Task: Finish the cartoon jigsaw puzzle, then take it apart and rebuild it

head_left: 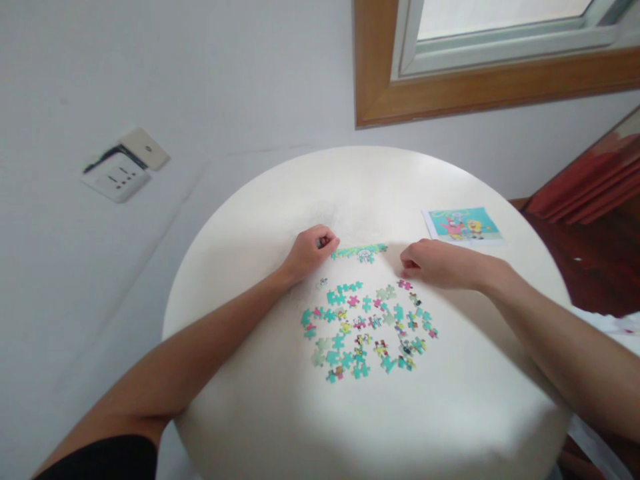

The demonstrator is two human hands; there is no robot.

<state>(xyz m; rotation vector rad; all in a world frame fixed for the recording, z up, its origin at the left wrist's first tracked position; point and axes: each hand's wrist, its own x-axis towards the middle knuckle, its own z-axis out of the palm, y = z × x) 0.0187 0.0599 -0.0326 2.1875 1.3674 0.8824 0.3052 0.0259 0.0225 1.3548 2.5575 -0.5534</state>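
A joined strip of jigsaw puzzle [359, 251], green along the top with a pale figure hanging below, lies near the middle of the white table. My left hand [310, 252] is closed, its fingertips at the strip's left end; whether a piece is between them is hidden. To the right of the strip, my right hand [430, 261] rests on the table with its fingers curled in, and their inside is out of sight. Nearer to me, several loose puzzle pieces [339, 341] in teal, pink, yellow and pale green lie spread out. A pink piece [405, 285] sits just below my right hand.
The round white table [260, 413] stands against the wall. A picture card [465, 225] with cartoon figures lies at the back right. Wall sockets [117, 175] are at the left, a wooden-framed window [373, 67] is above, and a red curtain [595, 177] hangs at the right.
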